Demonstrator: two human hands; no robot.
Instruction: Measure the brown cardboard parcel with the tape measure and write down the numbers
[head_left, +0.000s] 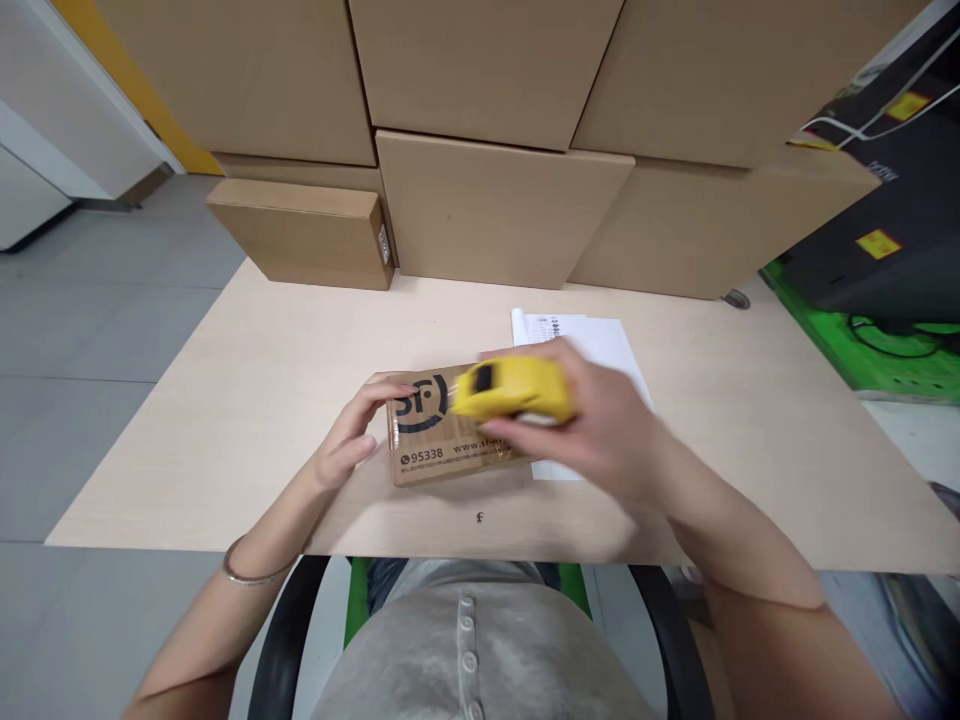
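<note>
A brown cardboard box [431,445] with black print and shiny clear tape lies on the table in front of me. My left hand [349,435] is at its left end, fingers bent over the far left corner and thumb beside the near left side. Above the right part of the box, my right hand [592,415] grips a yellow toy car [517,388] with a dark window, between thumb and fingers. Motion blurs the car and this hand, and together they hide the box's right end. Whether the car touches the box I cannot tell.
White paper sheets [600,345] lie partly under the box and right hand. Along the table's [225,420] far edge stand large cardboard boxes [495,210] and a smaller flat box [315,230]. A small black mark [480,518] shows near the front edge. Dark equipment [855,230] stands at right.
</note>
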